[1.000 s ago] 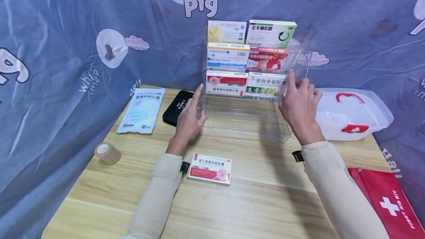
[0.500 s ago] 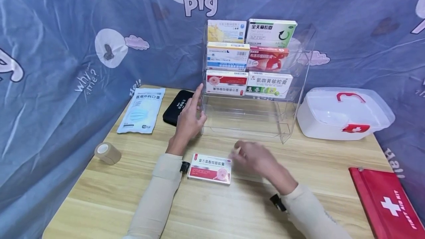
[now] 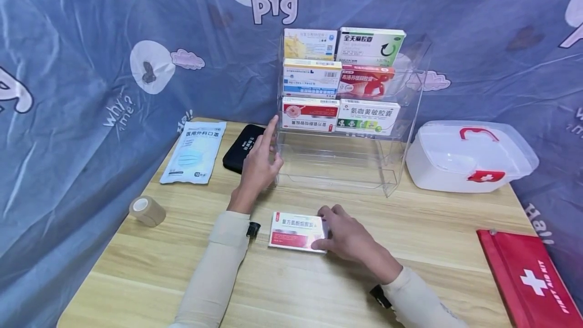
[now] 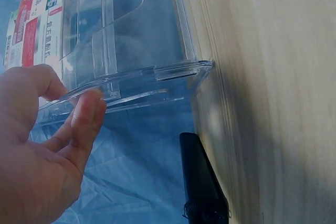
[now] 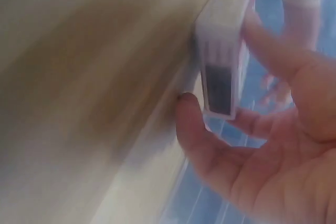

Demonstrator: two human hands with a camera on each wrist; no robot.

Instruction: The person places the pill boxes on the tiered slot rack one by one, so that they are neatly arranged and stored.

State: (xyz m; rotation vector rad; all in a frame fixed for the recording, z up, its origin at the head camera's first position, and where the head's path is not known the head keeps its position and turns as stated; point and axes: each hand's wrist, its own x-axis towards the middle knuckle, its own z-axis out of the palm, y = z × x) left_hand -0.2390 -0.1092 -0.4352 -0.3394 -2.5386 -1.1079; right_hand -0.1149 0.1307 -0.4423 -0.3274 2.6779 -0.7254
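Observation:
A white-and-red medicine box (image 3: 296,232) lies at the table's front middle, a little tilted up in the right wrist view. My right hand (image 3: 350,237) holds its right end, thumb on the near side and fingers on the far side. Behind it stands a clear acrylic display rack (image 3: 332,166), tiered, with several medicine boxes (image 3: 366,118) in its upper tiers. My left hand (image 3: 258,166) is at the rack's left side; in the left wrist view, thumb and fingers (image 4: 86,114) pinch the edge of its side panel.
A mask packet (image 3: 193,153) and black zip case (image 3: 243,148) lie left of the rack, a tan bandage roll (image 3: 148,210) nearer. On the right are a white first-aid box (image 3: 442,166) and red first-aid pouch (image 3: 524,277). A blue cloth (image 3: 91,90) hangs behind.
My right hand has left the rack's right side, come down to the medicine box and taken hold of it. The box has shifted slightly right. My left hand has stayed in place.

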